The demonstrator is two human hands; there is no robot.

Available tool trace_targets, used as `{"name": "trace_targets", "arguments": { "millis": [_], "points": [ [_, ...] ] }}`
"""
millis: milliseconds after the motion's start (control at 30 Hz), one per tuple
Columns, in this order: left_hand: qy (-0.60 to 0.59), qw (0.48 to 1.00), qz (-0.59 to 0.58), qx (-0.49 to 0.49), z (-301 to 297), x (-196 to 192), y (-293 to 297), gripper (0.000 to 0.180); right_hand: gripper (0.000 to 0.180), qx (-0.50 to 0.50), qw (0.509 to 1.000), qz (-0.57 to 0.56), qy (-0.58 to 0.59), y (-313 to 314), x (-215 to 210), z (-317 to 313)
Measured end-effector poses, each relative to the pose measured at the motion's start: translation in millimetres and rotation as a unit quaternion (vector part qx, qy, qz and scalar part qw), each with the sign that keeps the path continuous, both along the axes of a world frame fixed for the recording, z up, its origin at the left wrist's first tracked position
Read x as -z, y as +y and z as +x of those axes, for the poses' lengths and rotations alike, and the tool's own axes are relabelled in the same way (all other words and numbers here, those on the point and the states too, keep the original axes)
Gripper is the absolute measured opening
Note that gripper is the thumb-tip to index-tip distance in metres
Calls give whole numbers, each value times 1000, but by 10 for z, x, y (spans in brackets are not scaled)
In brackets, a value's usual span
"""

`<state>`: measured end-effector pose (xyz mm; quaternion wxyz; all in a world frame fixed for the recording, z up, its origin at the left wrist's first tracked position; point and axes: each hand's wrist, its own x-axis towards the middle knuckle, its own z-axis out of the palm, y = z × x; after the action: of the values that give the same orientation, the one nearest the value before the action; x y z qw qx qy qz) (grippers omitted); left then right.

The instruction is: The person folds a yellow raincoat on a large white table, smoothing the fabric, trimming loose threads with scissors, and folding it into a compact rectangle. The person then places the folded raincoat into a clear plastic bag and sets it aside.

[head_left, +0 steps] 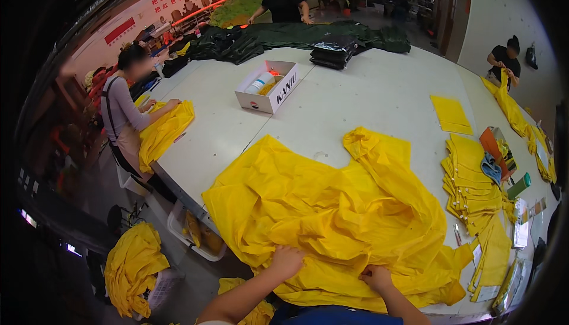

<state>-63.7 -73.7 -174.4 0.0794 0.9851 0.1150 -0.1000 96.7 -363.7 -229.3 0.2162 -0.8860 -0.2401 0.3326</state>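
A large yellow raincoat [332, 206], thin and slightly shiny, lies crumpled over the near part of the white table [332, 100]. One sleeve-like part of it reaches toward the far side and ends in a bunched tip. My left hand [288, 262] rests on its near edge with curled fingers gripping the cloth. To the right, my right hand [377, 277] pinches the same near edge. Both fingertips are partly hidden by folds. Between my hands the cloth runs in loose creases.
A white box [278, 103] with a bottle stands mid-table. Stacked yellow pieces [471, 177], a green cylinder [519, 186] and an orange box [495, 147] lie right. Dark green garments [284, 36] line the far edge. Three people work around the table. A basket [163, 289] heaped with yellow cloth stands lower left.
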Motion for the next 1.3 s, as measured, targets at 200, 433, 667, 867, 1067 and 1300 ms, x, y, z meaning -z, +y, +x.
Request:
{"name": "trace_targets", "arguments": {
  "millis": [200, 433, 667, 867, 1067, 1300],
  "points": [
    [-157, 976, -40, -147, -725, -115, 551, 16, 21, -61, 988, 2, -142, -37, -146, -183],
    [-192, 970, -147, 5, -615, -874, 102, 14, 47, -199, 870, 381, -242, 1146, -1426, -871],
    [-114, 813, -514, -248, -895, -667, 482, 19, 40, -338, 871, 319, -158, 1598, -1079, -990],
    [-55, 699, -613, -364, -765, -154, 789, 24, 22, -284, 877, 345, -176, 1560, -1040, -1139],
    [-55, 649, -673, -352, -363, -412, 954, 19, 30, -232, 887, 334, -219, 1664, -1093, -1193],
    [-127, 409, -839, -337, -242, -292, 1125, 19, 29, -382, 819, 282, -323, 2398, -1300, -1403]
  ]
}}
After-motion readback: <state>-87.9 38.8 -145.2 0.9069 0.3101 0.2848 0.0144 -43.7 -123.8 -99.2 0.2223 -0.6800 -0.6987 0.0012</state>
